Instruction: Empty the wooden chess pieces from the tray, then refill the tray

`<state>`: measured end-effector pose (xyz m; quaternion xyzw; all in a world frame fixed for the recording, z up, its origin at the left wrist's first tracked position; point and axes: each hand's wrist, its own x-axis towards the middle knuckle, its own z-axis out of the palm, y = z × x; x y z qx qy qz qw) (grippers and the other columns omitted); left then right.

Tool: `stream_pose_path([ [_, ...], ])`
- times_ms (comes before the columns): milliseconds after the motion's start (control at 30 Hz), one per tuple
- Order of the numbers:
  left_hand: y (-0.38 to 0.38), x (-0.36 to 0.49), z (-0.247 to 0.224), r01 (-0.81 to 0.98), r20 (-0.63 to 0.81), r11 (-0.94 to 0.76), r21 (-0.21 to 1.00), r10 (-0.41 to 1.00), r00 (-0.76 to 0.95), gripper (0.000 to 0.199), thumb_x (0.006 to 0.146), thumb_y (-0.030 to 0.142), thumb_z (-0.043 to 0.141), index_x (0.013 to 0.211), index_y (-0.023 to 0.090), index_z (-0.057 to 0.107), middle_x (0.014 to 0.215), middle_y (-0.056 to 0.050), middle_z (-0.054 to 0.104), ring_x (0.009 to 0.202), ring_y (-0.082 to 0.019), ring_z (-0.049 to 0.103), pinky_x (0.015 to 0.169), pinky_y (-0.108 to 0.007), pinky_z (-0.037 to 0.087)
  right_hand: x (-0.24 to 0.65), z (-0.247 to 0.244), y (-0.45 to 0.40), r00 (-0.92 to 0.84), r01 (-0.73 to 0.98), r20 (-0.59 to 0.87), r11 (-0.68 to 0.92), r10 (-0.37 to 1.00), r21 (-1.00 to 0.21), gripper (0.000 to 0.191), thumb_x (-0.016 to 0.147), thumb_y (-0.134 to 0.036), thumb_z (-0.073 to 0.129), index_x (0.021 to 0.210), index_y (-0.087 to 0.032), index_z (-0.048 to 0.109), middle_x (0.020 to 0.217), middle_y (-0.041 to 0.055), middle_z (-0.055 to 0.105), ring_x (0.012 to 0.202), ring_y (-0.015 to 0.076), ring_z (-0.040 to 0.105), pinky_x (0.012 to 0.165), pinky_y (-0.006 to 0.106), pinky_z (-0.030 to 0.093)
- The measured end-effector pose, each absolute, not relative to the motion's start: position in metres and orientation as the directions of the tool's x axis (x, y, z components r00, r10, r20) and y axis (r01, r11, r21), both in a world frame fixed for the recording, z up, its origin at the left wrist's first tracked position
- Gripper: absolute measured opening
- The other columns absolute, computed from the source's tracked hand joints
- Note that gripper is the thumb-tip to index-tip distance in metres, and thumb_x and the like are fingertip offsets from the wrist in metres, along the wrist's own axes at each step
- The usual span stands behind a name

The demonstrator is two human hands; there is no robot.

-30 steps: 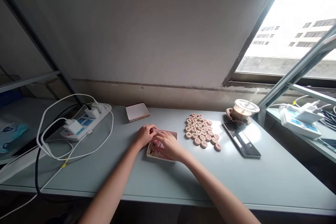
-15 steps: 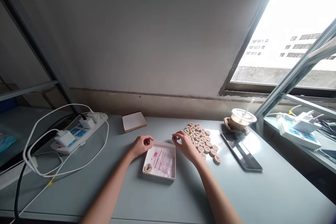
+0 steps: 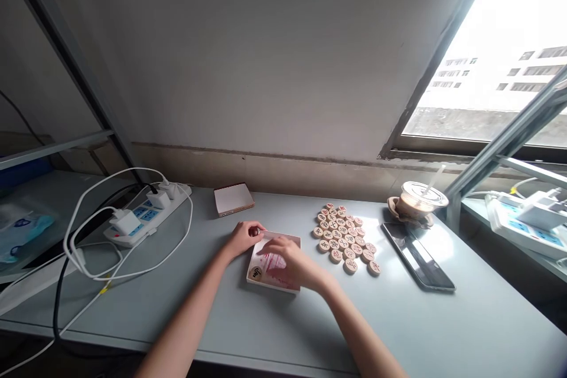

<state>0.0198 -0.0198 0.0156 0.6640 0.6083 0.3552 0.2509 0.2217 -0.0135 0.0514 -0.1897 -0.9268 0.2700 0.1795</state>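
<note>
watching from head height: left hand [image 3: 243, 238] curled closed at the back corner of a shallow white box [image 3: 293, 240], fingertips pinching a small dark-marked xiangqi piece [image 3: 256, 231]. right hand [image 3: 287, 261] blurred above the box, fingers bent downward; cannot tell whether it grips anything. one wooden piece [image 3: 256, 273] lies in the box's near left corner on a red-printed paper sheet [image 3: 277, 263]. wooden pieces [image 3: 343, 237] sit flat in a tight cluster just right of the box. farther right, a dark smartphone [image 3: 419, 257] and a lidded plastic cup [image 3: 419, 201] with a straw. behind left hand, a white card lid [image 3: 233, 199]. far left, a power strip [image 3: 146, 217] with white cables [image 3: 133, 260], all on a pale grey desk [image 3: 443, 331].
</note>
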Motion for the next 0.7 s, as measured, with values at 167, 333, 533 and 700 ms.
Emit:
stream_pose_path([
  [167,-0.019,0.019,0.015,0.642,0.155,-0.111,0.759,0.988,-0.012,0.023,0.071,0.03,0.053,0.08,0.015,0.069,0.061,-0.001,0.057,0.058,-0.012,0.046,0.054,-0.022,0.035,0.205,0.047,-0.032,-0.882,0.26,0.219,0.819,0.417,-0.512,0.021,0.078,-0.02,0.058,0.095,-0.03,0.064,0.095,-0.0011,0.065,0.09,0.0167,0.056,0.084,0.032,0.036],
  [333,-0.019,0.018,0.014,0.651,0.141,-0.147,0.745,0.988,0.062,0.023,0.07,0.033,0.056,0.077,0.015,0.069,0.059,0.0,0.055,0.057,-0.012,0.045,0.054,-0.022,0.034,0.225,0.052,0.0,-0.679,0.409,0.337,0.717,0.653,-0.565,0.017,0.083,-0.027,0.054,0.099,-0.026,0.058,0.1,0.0016,0.063,0.092,0.0166,0.055,0.083,0.032,0.036],
  [533,-0.023,0.019,0.019,0.625,0.09,-0.145,0.767,0.989,0.12,0.022,0.071,0.033,0.055,0.076,0.016,0.069,0.059,0.0,0.055,0.058,-0.013,0.047,0.055,-0.023,0.034,0.253,0.035,0.04,-0.569,0.665,0.377,0.679,0.731,-0.312,0.023,0.085,-0.024,0.05,0.106,-0.026,0.059,0.097,0.0038,0.063,0.096,0.0212,0.052,0.089,0.042,0.032],
  [700,-0.025,0.014,0.02,0.638,0.122,-0.138,0.757,0.99,0.07,0.024,0.072,0.034,0.055,0.078,0.017,0.07,0.067,-0.002,0.062,0.062,-0.014,0.05,0.057,-0.023,0.036,0.278,0.037,0.047,-0.499,0.781,0.355,0.588,0.791,-0.21,0.016,0.082,-0.022,0.053,0.09,-0.026,0.066,0.119,0.0063,0.055,0.115,0.0287,0.041,0.095,0.052,0.025],
])
